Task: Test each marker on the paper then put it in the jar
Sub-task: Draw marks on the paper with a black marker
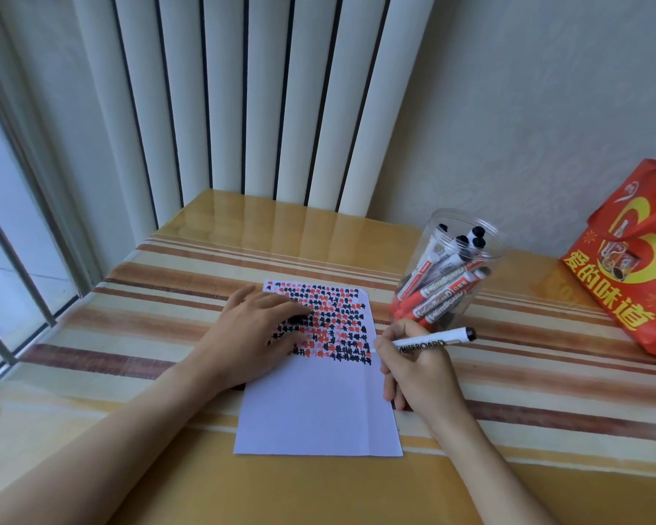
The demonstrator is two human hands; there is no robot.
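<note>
A person is sitting at a glossy table (190, 483) with yellow, cream and brown stripes, and both bare forearms are reaching forward over it. A white rectangular sheet of paper (315, 407) is lying flat in the middle of the table; its far half is filled with rows of small black and red test marks, while the near half is blank.

The left hand (250, 331) is resting palm down on the left part of the paper, with the fingers spread loosely over the marks — it is pressing the sheet and is not gripping anything that can be seen. A small dark shape is showing under its fingertips, but it is not possible to tell what it is.

The right hand (413, 361) is closed around a white whiteboard marker with a black end (432, 341), in a writing grip between thumb and fingers. The marker is lying almost level, its black end is pointing to the right, and its tip is touching the right edge of the paper, beside the lowest row of marks.

A clear plastic round jar (451, 267) is standing just behind the right hand, near the paper's far right corner. Inside it several whiteboard markers with red and black parts are leaning in a pile.

A red printed bag with yellow characters (629, 259) is standing at the right edge of the table, well apart from the jar. White vertical blinds (243, 89) are hanging behind the table.
</note>
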